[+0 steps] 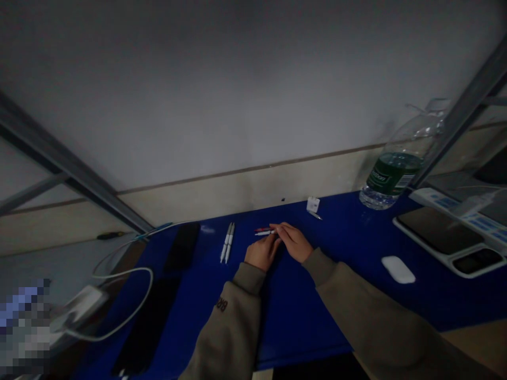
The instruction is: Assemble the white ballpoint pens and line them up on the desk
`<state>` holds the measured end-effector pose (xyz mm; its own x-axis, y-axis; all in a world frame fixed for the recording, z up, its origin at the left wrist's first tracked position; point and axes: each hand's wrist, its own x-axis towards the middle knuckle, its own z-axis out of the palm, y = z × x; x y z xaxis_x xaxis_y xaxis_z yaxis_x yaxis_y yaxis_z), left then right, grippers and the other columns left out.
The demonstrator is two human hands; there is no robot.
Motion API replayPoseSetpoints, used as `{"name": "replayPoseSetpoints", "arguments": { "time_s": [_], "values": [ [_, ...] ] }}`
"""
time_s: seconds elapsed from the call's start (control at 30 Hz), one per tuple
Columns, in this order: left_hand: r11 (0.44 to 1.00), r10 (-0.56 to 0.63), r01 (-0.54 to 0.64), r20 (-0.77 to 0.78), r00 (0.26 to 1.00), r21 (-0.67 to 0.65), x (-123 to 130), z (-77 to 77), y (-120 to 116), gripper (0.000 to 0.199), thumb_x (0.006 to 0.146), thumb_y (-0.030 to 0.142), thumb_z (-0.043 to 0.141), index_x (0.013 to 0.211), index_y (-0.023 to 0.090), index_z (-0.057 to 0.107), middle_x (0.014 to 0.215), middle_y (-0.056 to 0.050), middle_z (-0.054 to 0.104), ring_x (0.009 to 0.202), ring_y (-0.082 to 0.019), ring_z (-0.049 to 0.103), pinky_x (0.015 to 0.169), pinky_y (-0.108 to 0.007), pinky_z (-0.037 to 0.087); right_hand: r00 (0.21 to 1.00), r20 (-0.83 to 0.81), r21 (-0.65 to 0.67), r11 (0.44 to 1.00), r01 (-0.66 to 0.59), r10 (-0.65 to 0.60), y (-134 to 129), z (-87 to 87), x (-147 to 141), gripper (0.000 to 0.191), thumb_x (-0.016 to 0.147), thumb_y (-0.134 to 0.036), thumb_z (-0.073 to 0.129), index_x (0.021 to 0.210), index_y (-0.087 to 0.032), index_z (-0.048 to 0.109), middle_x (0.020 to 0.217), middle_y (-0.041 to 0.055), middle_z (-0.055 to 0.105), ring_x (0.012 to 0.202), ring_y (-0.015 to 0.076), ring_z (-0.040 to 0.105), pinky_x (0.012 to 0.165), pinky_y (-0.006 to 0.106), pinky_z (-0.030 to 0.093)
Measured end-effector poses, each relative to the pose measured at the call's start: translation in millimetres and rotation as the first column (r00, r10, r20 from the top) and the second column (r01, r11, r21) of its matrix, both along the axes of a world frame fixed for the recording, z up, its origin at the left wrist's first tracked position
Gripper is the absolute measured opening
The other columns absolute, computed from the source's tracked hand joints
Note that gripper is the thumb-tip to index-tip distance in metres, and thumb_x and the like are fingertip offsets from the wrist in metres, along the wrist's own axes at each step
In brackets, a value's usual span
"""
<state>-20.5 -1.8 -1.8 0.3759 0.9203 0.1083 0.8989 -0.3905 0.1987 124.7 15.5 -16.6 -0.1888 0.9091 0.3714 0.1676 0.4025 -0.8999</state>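
On the blue tabletop [301,311] my left hand [262,253] and my right hand [293,241] meet at the fingertips. A white pen [263,233] and a thin red pen-like stick [262,229] lie side by side, their right ends running in at my right fingers. My right fingers are closed over the white pen's end. The left fingers are pinched together just below it; whatever they hold is hidden. Left of my hands, two white pens with grey ends [227,244] lie parallel. Behind my right hand, a silver pen tip [316,215] pokes out beside a small white box [312,203].
A large water bottle [390,177] stands at the back right. Nearer are a white rounded case [398,269] and a white device with a dark top [441,229]. Dark flat objects [182,248] and a white cable [148,285] lie left. A wall backs the table.
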Motion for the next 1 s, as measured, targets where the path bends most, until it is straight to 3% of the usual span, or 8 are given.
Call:
{"name": "replayPoseSetpoints", "arguments": {
  "time_s": [0.27,0.47,0.57,0.63,0.7,0.83,0.93,1.0],
  "values": [
    [0.998,0.057,-0.059,-0.080,0.995,-0.026,-0.4,4.0,-2.8,0.047,0.092,0.050,0.023,0.112,0.023,0.056,0.090,-0.008,0.068,0.080,-0.021,0.064,0.066,-0.029,0.046,0.952,-0.106,-0.102,0.949,-0.297,0.287,-11.4,14.9,-1.8,0.053,0.093,-0.051,0.023,0.133,-0.024,0.044,0.133,0.0049,0.050,0.127,0.0177,0.039,0.110,0.038,0.021],
    [0.994,0.112,-0.113,-0.083,0.990,-0.005,-1.0,5.1,-1.5,0.051,0.091,0.052,0.023,0.098,0.024,0.065,0.082,-0.007,0.068,0.076,-0.021,0.064,0.061,-0.026,0.041,0.903,-0.188,-0.131,0.901,-0.414,0.387,-15.0,22.3,-0.5,0.052,0.092,-0.053,0.028,0.130,-0.024,0.048,0.127,0.0049,0.056,0.122,0.0193,0.045,0.106,0.039,0.027],
    [0.986,0.164,-0.164,-0.026,0.986,0.032,-2.1,6.8,-0.4,0.053,0.091,0.053,0.021,0.096,0.025,0.066,0.076,-0.006,0.068,0.072,-0.019,0.064,0.058,-0.025,0.037,0.955,-0.165,-0.079,0.962,-0.260,0.245,-12.4,21.8,1.1,0.050,0.091,-0.052,0.030,0.124,-0.023,0.055,0.119,0.0064,0.061,0.107,0.0204,0.056,0.093,0.036,0.040],
    [0.975,0.213,-0.213,0.009,0.977,0.059,-3.7,8.3,0.3,0.056,0.092,0.054,0.020,0.091,0.024,0.067,0.071,-0.005,0.067,0.068,-0.018,0.064,0.055,-0.024,0.034,0.991,-0.122,-0.058,0.996,-0.063,0.056,-6.0,19.1,7.9,0.049,0.091,-0.050,0.031,0.117,-0.021,0.061,0.105,0.0069,0.066,0.090,0.0196,0.060,0.079,0.033,0.045],
    [0.964,0.248,-0.249,0.029,0.968,0.087,-5.4,9.4,0.9,0.058,0.092,0.054,0.019,0.083,0.022,0.067,0.067,-0.006,0.066,0.065,-0.017,0.063,0.053,-0.024,0.030,0.981,-0.056,-0.045,0.982,0.184,-0.186,5.1,12.8,21.4,0.046,0.091,-0.047,0.032,0.112,-0.020,0.063,0.087,0.0062,0.068,0.079,0.0190,0.059,0.071,0.031,0.044],
    [0.961,0.243,-0.246,0.039,0.969,0.123,-6.2,10.0,1.2,0.058,0.092,0.054,0.020,0.078,0.020,0.065,0.064,-0.006,0.065,0.063,-0.016,0.062,0.051,-0.025,0.026,0.722,0.216,0.087,0.749,0.656,-0.657,31.2,-8.8,60.7,0.035,0.084,-0.040,0.046,0.087,-0.014,0.068,0.080,0.0100,0.063,0.080,0.0223,0.053,0.079,0.037,0.038],
    [0.964,0.236,-0.237,0.023,0.972,0.120,-3.5,12.3,-0.3,0.057,0.091,0.055,0.021,0.077,0.020,0.065,0.064,-0.006,0.065,0.064,-0.016,0.062,0.052,-0.024,0.027,0.488,0.401,0.175,0.588,0.790,-0.775,39.8,-24.1,82.6,0.028,0.075,-0.035,0.058,0.091,-0.014,0.065,0.089,0.0128,0.059,0.092,0.0269,0.048,0.085,0.042,0.032],
    [0.965,0.244,-0.243,0.002,0.970,0.100,-1.0,16.0,-2.2,0.057,0.091,0.055,0.022,0.076,0.020,0.064,0.065,-0.006,0.065,0.065,-0.016,0.062,0.054,-0.024,0.029,0.414,0.485,0.184,0.553,0.813,-0.770,39.4,-30.6,88.6,0.034,0.070,-0.034,0.064,0.097,-0.014,0.064,0.101,0.0161,0.056,0.099,0.0301,0.044,0.083,0.042,0.032]
  ]
}}
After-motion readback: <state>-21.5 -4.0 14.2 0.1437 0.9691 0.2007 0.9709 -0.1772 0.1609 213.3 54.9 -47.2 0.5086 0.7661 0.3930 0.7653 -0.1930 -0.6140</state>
